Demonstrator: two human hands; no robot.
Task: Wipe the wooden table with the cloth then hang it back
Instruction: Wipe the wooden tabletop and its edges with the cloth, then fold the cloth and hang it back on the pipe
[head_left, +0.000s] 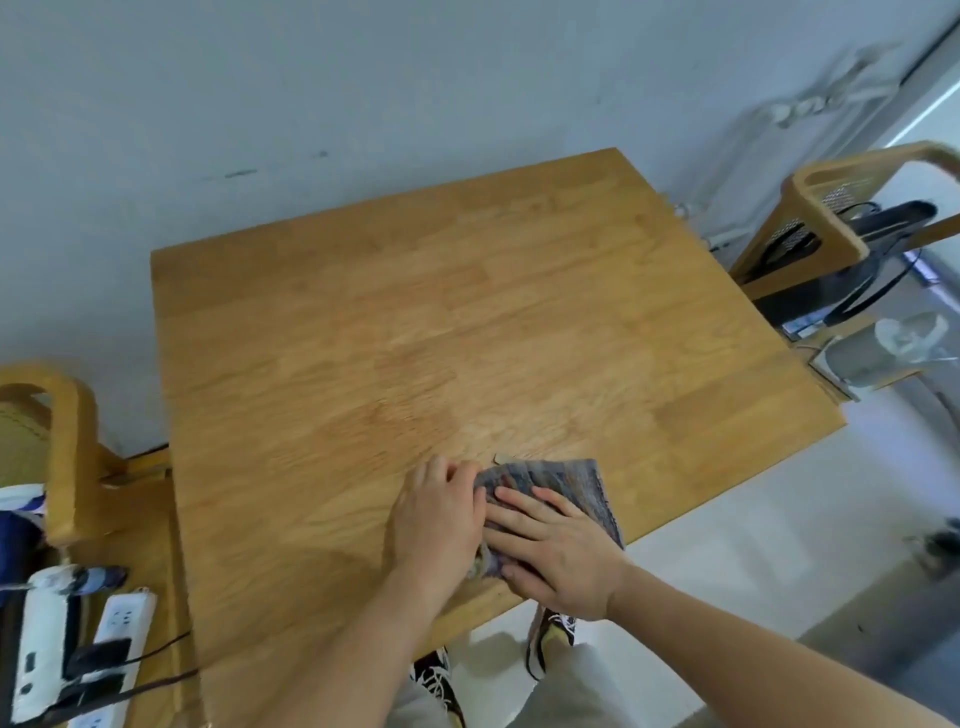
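Both hands on the cloth (561, 486) near the wooden surface's (415, 322) front edge.
Left hand (439, 525) seemingly gripping the bunched end, fingers curled; right hand (558, 556) flat, fingers extended together.

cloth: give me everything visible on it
The cloth is grey-blue with faint streaks and looks woven and thin. It lies flat, apparently folded, on the wooden table near its front right edge. Both hands press on it: the left hand covers its left end, the right hand lies flat across the middle. A corner reaches the table edge.
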